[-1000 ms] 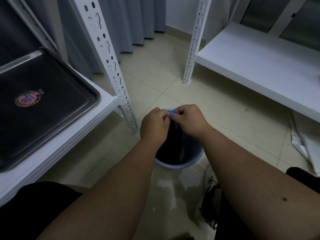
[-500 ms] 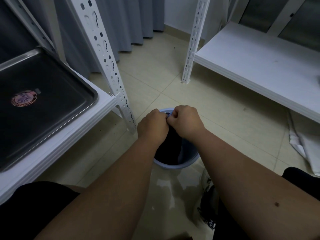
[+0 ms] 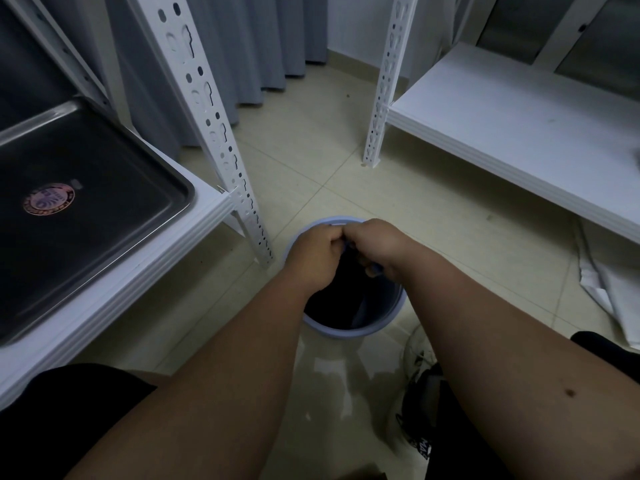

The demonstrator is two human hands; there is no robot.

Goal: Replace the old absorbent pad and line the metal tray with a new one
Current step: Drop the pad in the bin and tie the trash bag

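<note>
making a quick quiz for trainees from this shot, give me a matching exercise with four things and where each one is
Things:
1. metal tray
2. blue bin
3. round sticker
4. white sheet

Places:
A. on the floor tiles, under both hands
B. on the tray's bare bottom
C. on the floor under the right-hand shelf
D. on the white shelf at left

Pairs: 1-D, 2-A, 3-B, 4-C

The left hand and right hand meet over the bin, pinching something blue between them.
</note>
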